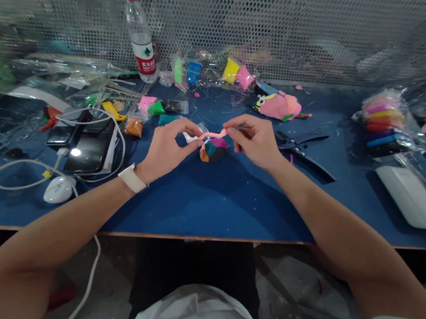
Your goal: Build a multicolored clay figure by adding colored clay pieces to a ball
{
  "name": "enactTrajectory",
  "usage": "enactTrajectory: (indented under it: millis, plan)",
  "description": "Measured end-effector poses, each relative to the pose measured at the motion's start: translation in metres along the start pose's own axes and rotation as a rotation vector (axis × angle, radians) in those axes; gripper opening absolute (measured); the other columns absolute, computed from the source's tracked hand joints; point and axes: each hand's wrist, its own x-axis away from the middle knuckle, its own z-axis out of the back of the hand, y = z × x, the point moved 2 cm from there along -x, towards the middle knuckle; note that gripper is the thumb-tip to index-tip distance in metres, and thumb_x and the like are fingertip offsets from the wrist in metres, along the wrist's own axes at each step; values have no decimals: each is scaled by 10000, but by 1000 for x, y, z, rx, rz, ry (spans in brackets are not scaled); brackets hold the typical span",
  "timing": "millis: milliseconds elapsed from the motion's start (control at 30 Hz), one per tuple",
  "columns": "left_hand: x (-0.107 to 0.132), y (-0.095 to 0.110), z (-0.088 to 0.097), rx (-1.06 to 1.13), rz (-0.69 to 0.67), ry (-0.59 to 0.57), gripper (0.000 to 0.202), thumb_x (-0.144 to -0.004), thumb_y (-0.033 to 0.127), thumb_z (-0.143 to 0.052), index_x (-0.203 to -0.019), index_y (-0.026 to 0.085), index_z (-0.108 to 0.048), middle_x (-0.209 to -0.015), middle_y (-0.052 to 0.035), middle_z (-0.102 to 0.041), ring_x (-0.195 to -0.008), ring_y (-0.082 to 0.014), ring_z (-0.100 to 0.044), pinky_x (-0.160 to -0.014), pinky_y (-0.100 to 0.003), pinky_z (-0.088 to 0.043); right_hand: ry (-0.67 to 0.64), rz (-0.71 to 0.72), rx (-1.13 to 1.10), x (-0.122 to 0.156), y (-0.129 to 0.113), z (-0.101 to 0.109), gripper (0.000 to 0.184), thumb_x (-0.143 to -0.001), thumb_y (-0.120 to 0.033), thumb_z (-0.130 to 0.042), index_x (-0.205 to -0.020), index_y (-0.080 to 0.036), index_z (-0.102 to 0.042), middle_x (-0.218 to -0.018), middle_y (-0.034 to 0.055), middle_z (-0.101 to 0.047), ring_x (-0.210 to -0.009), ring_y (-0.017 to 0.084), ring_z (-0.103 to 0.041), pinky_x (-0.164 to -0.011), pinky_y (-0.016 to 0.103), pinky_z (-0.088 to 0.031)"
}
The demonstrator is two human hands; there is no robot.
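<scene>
**A:** What are the hands on?

**B:** From my desk I see a pink clay strip (213,134) stretched in the air between them, just above a multicoloured clay lump (214,150) that sits on the blue table (203,203). The left hand (166,147) pinches one end between thumb and forefinger. The right hand (256,140) pinches the other end the same way, with its spare fingers loosely curled.

**A:** What worries you?

**B:** The strip looks thin, so I judge that pulling the ends further apart could snap it. If it sags, it could stick to the lump. The black scissors (304,149) lie close by the right wrist, and a careless sweep could knock them.

**A:** What's further out?

**B:** A pink clay figure (279,106) with eyes lies behind the right hand, and small clay packets (230,71) sit along the mesh screen. A phone (90,150) and a white mouse (58,190) are on the left, and a white power bank (412,200) is on the right.

**A:** Any writing?

**B:** Only on the water bottle (140,35), which has a red label with white Chinese characters. They are too small for me to read with confidence.
</scene>
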Motion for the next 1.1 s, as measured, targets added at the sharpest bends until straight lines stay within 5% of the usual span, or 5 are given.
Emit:
enactTrajectory:
  millis: [233, 400, 600, 867, 1100]
  plan:
    - [6, 3, -7, 74, -37, -28, 484, -1032, 697, -818, -1186, 242, -758, -1103, -76, -859, -1063, -253, -855, -968, -369, -678, 134, 14, -13, 22, -17, -29, 412, -1003, -680, -843, -1068, -274, -831, -926, -1, -817, -487, 90, -602, -453, 284, -484]
    - [13, 12, -13, 119, -37, -83, 474, -1024, 600, -866, -1308, 253, -713, -1144, -50, -845, -1032, -238, -870, -948, -360, -691, 162, 73, 67, 34, -24, -37, 275, -1073, -567, -797, -1085, -295, -837, -968, 9, -830, -536, 109, -631, -498, 305, -509]
    - [13, 21, -12, 152, -28, -34, 298, -1117, 515, -765, -1163, 223, -727, -1093, -42, -834, -912, -168, -834, -830, -278, -660, 88, 173, 165, 39, -30, -40, 191, -1103, -456, -758, -1096, -281, -833, -1040, 17, -836, -629, 117, -674, -581, 314, -564]
    - [6, 19, -9, 196, 15, -1, 360, -1099, 564, -789, -1015, 215, -815, -961, -48, -847, -854, -162, -783, -774, -271, -617, 69, 198, 172, 38, -30, -40, 149, -1100, -402, -744, -1131, -268, -804, -1005, 12, -802, -637, 111, -680, -574, 296, -552]
    - [5, 17, -13, 438, 135, -55, 457, -1033, 659, -844, -1073, 205, -819, -933, -63, -867, -721, -159, -792, -683, -291, -658, 18, 227, 225, 37, -30, -39, 193, -1065, -429, -794, -1186, -279, -805, -1083, 28, -821, -665, 126, -698, -570, 295, -573]
